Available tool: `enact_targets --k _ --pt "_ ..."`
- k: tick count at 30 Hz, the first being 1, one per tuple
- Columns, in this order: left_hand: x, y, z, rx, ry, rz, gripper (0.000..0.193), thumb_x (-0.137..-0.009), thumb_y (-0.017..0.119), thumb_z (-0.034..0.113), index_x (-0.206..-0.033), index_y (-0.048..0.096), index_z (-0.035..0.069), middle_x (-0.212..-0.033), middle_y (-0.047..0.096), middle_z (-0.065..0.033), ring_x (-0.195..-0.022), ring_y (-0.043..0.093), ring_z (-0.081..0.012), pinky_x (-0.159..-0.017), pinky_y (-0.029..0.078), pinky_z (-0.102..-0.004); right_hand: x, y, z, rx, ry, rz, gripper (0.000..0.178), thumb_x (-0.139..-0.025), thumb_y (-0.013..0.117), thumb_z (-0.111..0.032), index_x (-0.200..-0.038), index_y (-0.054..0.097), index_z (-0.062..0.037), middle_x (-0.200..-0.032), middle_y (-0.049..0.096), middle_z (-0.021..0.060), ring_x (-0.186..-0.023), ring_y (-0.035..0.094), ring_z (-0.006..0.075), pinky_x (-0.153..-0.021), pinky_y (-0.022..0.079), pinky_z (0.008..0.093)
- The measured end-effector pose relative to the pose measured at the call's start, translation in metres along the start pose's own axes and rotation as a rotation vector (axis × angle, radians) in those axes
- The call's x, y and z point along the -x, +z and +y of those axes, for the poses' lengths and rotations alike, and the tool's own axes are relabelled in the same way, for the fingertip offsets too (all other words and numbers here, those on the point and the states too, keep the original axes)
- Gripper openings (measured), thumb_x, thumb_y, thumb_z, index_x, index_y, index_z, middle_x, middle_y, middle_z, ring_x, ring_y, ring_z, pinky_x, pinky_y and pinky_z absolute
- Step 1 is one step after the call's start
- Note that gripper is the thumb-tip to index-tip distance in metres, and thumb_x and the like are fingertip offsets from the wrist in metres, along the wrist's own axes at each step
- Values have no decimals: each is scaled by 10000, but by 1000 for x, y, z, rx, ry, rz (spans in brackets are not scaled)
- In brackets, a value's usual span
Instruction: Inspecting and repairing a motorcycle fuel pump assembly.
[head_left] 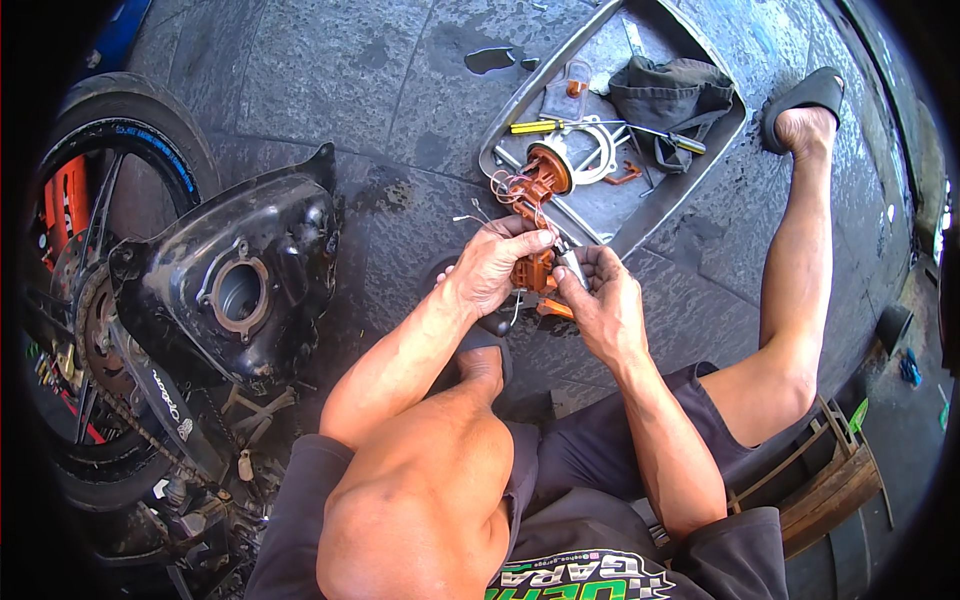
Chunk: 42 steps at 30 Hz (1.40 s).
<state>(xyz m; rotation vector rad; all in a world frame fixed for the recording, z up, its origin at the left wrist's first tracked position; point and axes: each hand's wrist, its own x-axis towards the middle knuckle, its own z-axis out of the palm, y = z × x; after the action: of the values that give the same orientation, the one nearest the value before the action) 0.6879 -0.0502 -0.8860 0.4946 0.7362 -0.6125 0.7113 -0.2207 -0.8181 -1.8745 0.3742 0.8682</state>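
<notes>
My left hand [488, 268] is closed on the orange-brown plastic body of a fuel pump assembly [531, 271], its thumb across the top. Thin wires run from that body to a round orange-brown pump flange [548, 170] at the near left edge of the tray. Between the fingers and thumb of my right hand [608, 308] is a small silver cylinder with a dark end [571, 264], held against the right side of the orange body. Whether the cylinder is seated in the body is hidden by my fingers. An orange piece [555, 308] shows below my hands.
A grey tray [737, 118] holds two screwdrivers [537, 127], a white ring [601, 155] and a dark cloth [672, 95]. At left stand a black fuel tank [190, 280] with a round opening and a motorcycle wheel [195, 135]. A wet patch [489, 60] marks the tiled floor.
</notes>
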Motion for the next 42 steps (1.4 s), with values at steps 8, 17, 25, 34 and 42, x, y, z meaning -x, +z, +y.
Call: enact_targets --k 8,17,25,34,42 --pt "-2 1 0 102 -12 -14 148 -955 652 135 -1063 681 38 -1009 713 -69 -976 683 -185 -913 556 -374 1 -4 -11 -27 89 -39 308 -944 704 -117 -1139 590 93 -909 673 85 -805 621 93 -703 537 267" --pt "-2 2 5 222 -48 -80 157 -973 630 163 -1072 667 46 -992 705 -74 -969 682 -201 -925 553 -390 0 -3 10 -210 25 -38 359 -982 661 -167 -1195 582 111 -970 702 134 -824 669 126 -704 571 292" --pt "0 4 9 197 -68 -139 178 -983 626 195 -1081 661 50 -988 699 -80 -902 684 -238 -844 569 -431 -3 -8 15 -664 164 -222 398 -1053 546 -181 -1315 488 112 -1004 639 93 -810 604 112 -714 542 278" --pt "0 0 8 167 -49 -145 193 -994 612 208 -1068 663 38 -993 692 -81 -867 686 -260 -821 569 -445 -3 -7 18 -881 234 -271 326 -1061 519 -211 -1271 515 39 -961 617 64 -750 594 114 -688 517 274" --pt "-2 3 7 169 -20 -77 155 -986 623 171 -1066 668 46 -985 705 -59 -922 690 -192 -884 563 -389 3 5 4 -430 60 -30 287 -984 651 -88 -1207 548 61 -900 651 69 -723 614 77 -609 541 247"
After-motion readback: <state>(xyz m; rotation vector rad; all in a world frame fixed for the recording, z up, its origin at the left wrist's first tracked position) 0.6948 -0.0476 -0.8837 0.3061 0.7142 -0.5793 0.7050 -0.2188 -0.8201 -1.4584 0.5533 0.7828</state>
